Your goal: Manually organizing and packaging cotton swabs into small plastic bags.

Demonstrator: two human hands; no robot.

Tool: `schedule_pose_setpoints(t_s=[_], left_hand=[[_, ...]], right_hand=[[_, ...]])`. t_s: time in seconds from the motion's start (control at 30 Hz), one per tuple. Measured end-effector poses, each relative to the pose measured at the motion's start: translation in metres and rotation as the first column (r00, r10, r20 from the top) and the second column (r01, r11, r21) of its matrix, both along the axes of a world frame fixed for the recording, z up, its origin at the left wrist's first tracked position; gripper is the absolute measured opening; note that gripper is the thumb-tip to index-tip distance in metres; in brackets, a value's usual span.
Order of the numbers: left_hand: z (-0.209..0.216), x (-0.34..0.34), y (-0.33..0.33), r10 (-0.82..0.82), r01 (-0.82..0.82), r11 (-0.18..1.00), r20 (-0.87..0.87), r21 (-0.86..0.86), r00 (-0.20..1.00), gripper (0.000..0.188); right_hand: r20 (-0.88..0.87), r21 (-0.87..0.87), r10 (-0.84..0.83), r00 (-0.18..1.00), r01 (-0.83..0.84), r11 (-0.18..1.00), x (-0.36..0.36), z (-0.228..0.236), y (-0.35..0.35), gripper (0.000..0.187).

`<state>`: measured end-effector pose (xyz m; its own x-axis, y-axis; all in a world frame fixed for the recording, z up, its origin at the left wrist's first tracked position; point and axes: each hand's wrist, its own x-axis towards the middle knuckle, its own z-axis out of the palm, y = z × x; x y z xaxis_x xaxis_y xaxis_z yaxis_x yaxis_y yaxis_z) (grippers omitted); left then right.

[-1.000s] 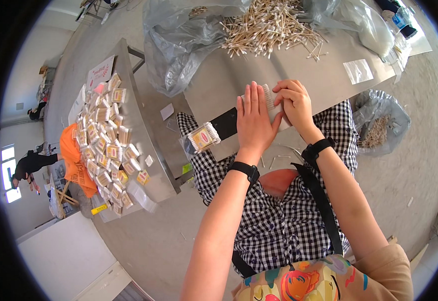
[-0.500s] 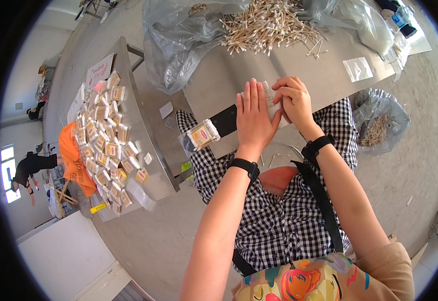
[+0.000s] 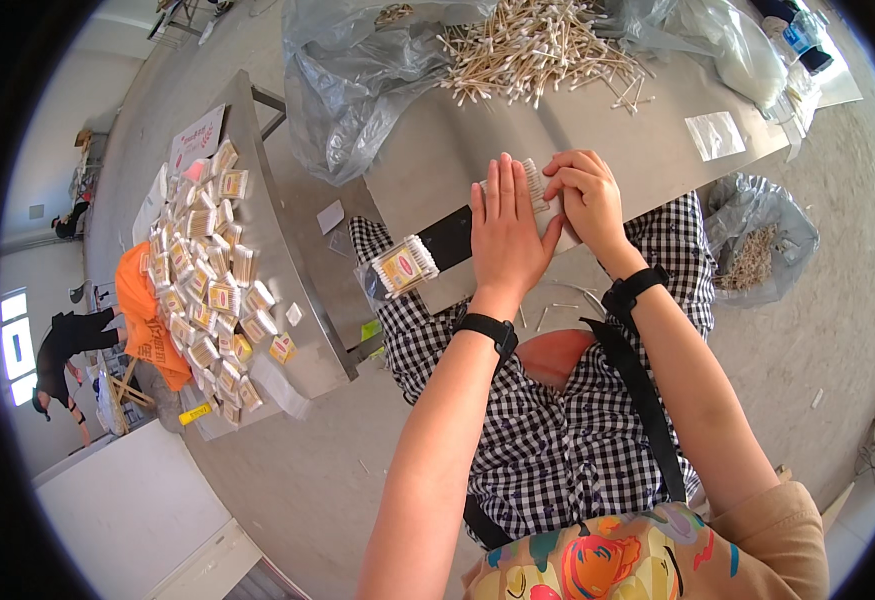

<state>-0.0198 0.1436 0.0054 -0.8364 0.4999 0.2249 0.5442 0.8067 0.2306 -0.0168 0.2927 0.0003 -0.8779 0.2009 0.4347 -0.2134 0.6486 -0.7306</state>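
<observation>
My left hand [image 3: 509, 225] lies flat with straight fingers on a row of cotton swabs [image 3: 534, 180] at the front of the metal table [image 3: 407, 190]. My right hand [image 3: 589, 200] is closed, its bent fingers pinching the right side of the same row, where white wrapping shows between the hands. Much of the row is hidden under my palms. Left of my left hand is a black strip [image 3: 447, 238], with a finished-looking pack of cotton swabs [image 3: 406, 266] with a yellow label at its far left end.
A heap of loose cotton swabs [image 3: 537, 50] lies at the back beside grey plastic bags [image 3: 342, 110]. Many packed swabs [image 3: 202, 285] cover the left table, near an orange cloth [image 3: 152, 320]. A plastic bag with swabs [image 3: 752, 260] stands at right. A person [image 3: 67, 355] bends at far left.
My hands stay almost in place on the swab row. The person at far left has bent further down.
</observation>
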Motion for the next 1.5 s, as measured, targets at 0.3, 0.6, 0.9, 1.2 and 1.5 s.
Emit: schedule_pose_setpoints(t_s=[0.3,0.6,0.9,1.2,1.5], left_hand=[[0.0004,0.0000,0.0005,-0.002,0.002,1.000,0.002,-0.010,1.000,0.084],[0.0000,0.0002,-0.0002,-0.001,0.001,1.000,-0.006,-0.013,1.000,0.085],[0.0013,0.0000,-0.0001,-0.001,0.001,1.000,0.008,-0.015,1.000,0.084],[0.0001,0.0001,0.0003,0.004,-0.004,1.000,-0.006,0.001,1.000,0.083],[0.0001,0.0001,0.0006,0.000,0.000,1.000,0.001,0.003,1.000,0.083]], right_hand=[[-0.013,-0.017,-0.004,1.000,0.003,1.000,0.0000,0.0021,0.0002,0.018],[-0.006,-0.024,-0.008,1.000,0.008,1.000,-0.0003,0.0017,-0.0002,0.016],[0.004,-0.003,-0.002,1.000,0.002,1.000,0.0002,0.0023,-0.0001,0.017],[-0.012,-0.011,-0.020,1.000,0.020,1.000,-0.0009,0.0033,-0.0014,0.017],[0.005,0.006,-0.009,1.000,0.009,1.000,0.0006,0.0038,-0.0003,0.019]])
